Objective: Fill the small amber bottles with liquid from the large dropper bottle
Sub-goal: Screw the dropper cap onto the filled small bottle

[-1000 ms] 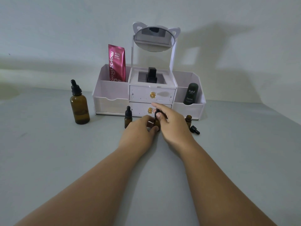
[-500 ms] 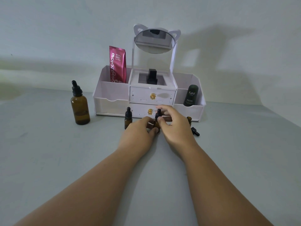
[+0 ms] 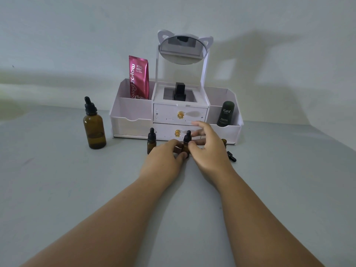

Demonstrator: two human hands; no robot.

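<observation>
The large amber dropper bottle [image 3: 94, 128] stands capped at the left of the table. One small amber bottle [image 3: 151, 141] with a black dropper cap stands in front of the organizer. My left hand [image 3: 163, 158] grips the body of a second small amber bottle [image 3: 185, 148] on the table. Its black dropper cap [image 3: 187, 136] sits on top. My right hand [image 3: 210, 153] has its thumb against the cap's collar, with its fingers spread and nearly straight behind it. A third small bottle [image 3: 224, 141], uncapped, peeks out behind my right hand. Its loose dropper cap [image 3: 231, 156] lies beside it.
A white organizer [image 3: 133, 120] with a cat-ear mirror [image 3: 183, 50] and two drawers stands against the wall. It holds a pink tube [image 3: 139, 78], a dark Kahf container [image 3: 225, 114] and a black item [image 3: 180, 92]. Grey table surface [image 3: 67, 189] stretches toward me.
My right hand has let its fingers spread away from the dropper cap it was pinching; the cap's bulb now shows. My left hand still grips the same small bottle.
</observation>
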